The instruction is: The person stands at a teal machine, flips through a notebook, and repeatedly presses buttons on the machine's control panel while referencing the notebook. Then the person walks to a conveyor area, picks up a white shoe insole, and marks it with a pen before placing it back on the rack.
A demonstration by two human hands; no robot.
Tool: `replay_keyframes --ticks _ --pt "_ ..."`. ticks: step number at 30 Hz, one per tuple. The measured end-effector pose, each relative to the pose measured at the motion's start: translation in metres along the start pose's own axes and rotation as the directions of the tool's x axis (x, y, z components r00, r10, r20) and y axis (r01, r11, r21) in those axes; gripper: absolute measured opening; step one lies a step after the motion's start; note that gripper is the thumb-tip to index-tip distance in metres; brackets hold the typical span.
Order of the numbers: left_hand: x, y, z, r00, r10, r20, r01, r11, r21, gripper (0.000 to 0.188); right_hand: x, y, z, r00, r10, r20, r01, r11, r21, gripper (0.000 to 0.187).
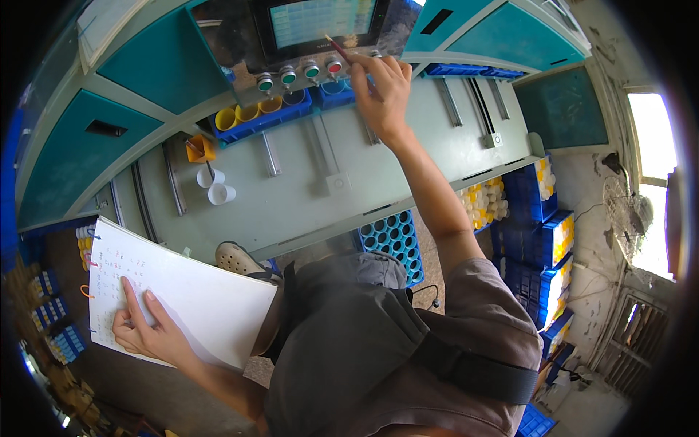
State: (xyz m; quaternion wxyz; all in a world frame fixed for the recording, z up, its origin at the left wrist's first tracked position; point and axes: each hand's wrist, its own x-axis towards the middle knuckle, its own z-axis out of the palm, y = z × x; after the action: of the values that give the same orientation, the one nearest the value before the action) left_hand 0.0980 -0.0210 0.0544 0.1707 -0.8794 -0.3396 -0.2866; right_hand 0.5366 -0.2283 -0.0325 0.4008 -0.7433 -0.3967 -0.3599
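Note:
My left hand (pixel 149 328) lies on a ring-bound notebook (pixel 207 309). Its index finger is stretched out over coloured handwriting near the bound edge, with the thumb held apart from it. My right hand (pixel 384 91) reaches up to a control panel. Between its fingers is a slim dark red stick (pixel 339 51), pen-like, with a pale tip. That tip lies over the lower part of the lit screen (pixel 320 25); whether it touches the glass I cannot tell. Just below the screen sit green buttons (pixel 288 76) and a red button (pixel 334 66).
Under the panel, a blue bin (pixel 266 124) holds yellow cups. Two white cups (pixel 221 194) and an orange container (pixel 199 149) stand on the pale bench (pixel 291 211). A tray of round teal holes (pixel 393 247) is below its edge. Blue crates (pixel 535 255) are stacked at right.

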Motion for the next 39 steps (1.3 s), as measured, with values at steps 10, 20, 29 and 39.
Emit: replay_keyframes --ticks 10,20,29,39 --pt "-0.002 0.002 -0.001 0.999 -0.027 0.019 0.027 1.0 0.004 0.038 0.007 -0.001 0.001 0.999 -0.008 -0.036 0.008 1.0 0.01 0.014" --pt "-0.002 0.0 0.0 1.0 -0.027 0.015 0.027 0.999 0.023 0.038 0.016 0.025 -0.018 0.98 0.015 -0.197 -0.029 0.997 -0.069 0.015" --pt "-0.001 0.0 0.0 1.0 -0.001 0.001 0.001 0.999 0.037 0.038 0.024 0.025 -0.01 0.981 -0.034 -0.189 0.026 0.999 -0.046 0.012" --pt "-0.001 0.001 -0.001 1.0 -0.026 0.007 0.026 1.0 0.017 0.037 0.004 0.027 -0.017 0.985 0.124 -0.121 -0.137 0.985 -0.105 0.013"
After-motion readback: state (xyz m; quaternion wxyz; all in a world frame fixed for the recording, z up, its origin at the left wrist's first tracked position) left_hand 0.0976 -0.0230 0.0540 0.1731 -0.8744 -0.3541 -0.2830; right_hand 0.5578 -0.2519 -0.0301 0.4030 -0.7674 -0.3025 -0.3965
